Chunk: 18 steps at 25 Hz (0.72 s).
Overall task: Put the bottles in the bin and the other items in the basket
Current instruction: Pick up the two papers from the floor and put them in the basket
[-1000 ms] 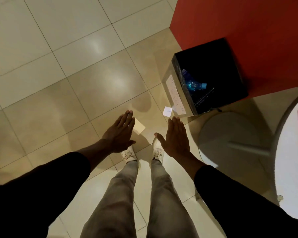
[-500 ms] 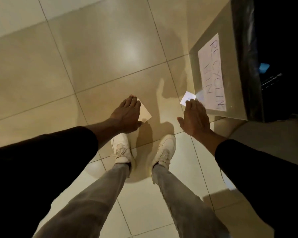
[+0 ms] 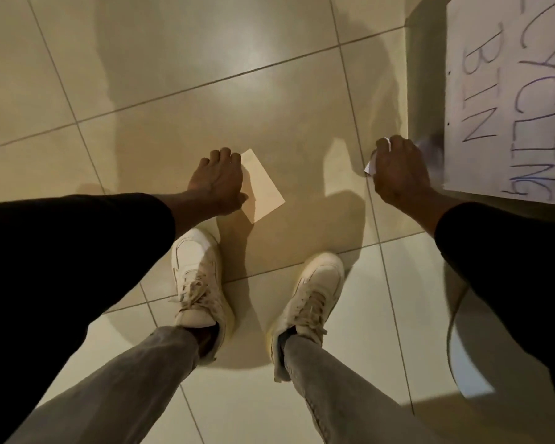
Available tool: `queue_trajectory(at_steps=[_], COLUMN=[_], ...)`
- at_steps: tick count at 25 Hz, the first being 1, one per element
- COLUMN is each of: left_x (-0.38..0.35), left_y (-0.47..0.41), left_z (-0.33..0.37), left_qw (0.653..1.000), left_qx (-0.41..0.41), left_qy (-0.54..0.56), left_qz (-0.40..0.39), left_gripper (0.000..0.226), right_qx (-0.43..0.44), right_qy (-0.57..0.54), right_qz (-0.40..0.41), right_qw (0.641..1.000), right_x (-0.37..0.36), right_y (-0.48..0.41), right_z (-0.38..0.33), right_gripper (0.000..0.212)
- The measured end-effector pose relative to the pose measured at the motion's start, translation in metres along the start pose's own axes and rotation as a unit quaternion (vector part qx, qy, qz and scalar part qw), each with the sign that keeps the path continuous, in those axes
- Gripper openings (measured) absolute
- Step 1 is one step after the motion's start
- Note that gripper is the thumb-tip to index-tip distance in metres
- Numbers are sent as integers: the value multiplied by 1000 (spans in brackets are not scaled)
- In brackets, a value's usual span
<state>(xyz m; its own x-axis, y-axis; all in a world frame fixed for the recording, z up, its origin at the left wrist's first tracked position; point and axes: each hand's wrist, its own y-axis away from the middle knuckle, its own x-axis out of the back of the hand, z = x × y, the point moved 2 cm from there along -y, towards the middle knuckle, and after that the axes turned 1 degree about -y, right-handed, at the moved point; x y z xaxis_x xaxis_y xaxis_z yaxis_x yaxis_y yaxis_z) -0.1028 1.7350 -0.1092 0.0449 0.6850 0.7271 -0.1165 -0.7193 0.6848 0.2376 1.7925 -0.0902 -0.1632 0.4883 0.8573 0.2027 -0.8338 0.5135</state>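
Observation:
A beige paper slip (image 3: 263, 187) lies flat on the tiled floor in front of my feet. My left hand (image 3: 218, 181) rests on its left edge with fingers curled down onto it. My right hand (image 3: 398, 168) is closed around a small white piece of paper (image 3: 370, 166), whose corners stick out at the fingers and below the thumb. That hand sits at the foot of the recycling bin (image 3: 425, 75), whose side carries a white handwritten label (image 3: 507, 91). The bin's opening and any bottles are out of frame.
My two white sneakers (image 3: 199, 283) stand on the floor just behind the beige slip. A round pale table base (image 3: 471, 373) shows at the lower right, behind my right arm. Glossy beige tiles stretch away to the left and ahead.
I have bent much lower, so floor and bin loom larger. My right hand has closed on the white paper by the bin. My left hand has come down onto the beige slip's edge.

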Motion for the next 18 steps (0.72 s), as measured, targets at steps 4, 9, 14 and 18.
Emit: queue_trajectory(at_steps=[4, 9, 14, 18], left_x=[-14, -23, -23, 10], left_y=[-17, -24, -17, 20], left_z=[11, 16, 22, 29], left_qw=[997, 991, 994, 994], left_qx=[58, 117, 99, 67], left_qy=[17, 59, 37, 90], left_qz=[44, 36, 25, 15], left_gripper=[95, 113, 51, 28], right_qx=[-13, -25, -15, -14], right_qy=[17, 20, -16, -50], right_qz=[6, 26, -4, -19], right_qw=[1000, 999, 1000, 998], right_x=[-20, -35, -34, 3], right_y=[-24, -30, -22, 22], right_z=[3, 6, 1, -22], right_gripper=[42, 52, 29, 18])
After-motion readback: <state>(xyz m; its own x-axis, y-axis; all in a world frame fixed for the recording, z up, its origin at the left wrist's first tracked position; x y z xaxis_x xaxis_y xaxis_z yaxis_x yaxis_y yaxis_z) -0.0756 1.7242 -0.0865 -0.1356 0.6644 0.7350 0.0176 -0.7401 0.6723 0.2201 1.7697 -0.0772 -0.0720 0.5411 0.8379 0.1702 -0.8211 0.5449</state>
